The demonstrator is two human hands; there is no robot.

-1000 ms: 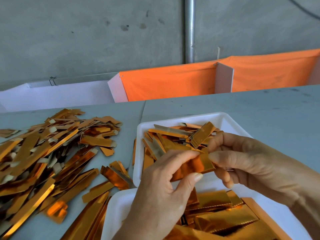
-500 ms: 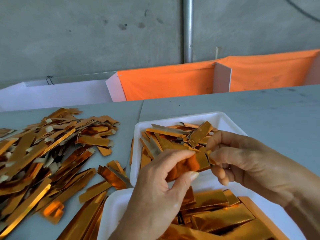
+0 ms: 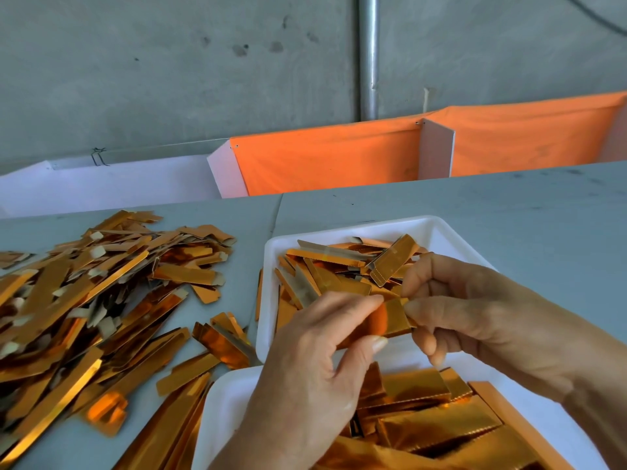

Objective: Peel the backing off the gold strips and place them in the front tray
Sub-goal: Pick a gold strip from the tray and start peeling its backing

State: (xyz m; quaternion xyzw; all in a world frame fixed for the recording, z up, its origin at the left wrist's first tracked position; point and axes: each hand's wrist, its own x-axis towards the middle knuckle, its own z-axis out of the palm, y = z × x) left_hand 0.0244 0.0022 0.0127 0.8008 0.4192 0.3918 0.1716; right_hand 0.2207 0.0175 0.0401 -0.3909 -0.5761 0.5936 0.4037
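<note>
Above the far tray [image 3: 437,228], the left hand [image 3: 315,371] and right hand [image 3: 475,320] each pinch an end of one gold strip [image 3: 395,318], fingers curled, likely so its backing can be picked loose. It hangs just over that tray's strips, probably for a short drop; a pile [image 3: 84,300] waits on the tabletop [image 3: 509,212].

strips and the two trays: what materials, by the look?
Gold strips: likely metallised foil or film, mirror-glossy with bright glints; pale matte tabs look like paper backing. Far tray and near tray: apparently white moulded plastic, smooth, rounded rims.
</note>
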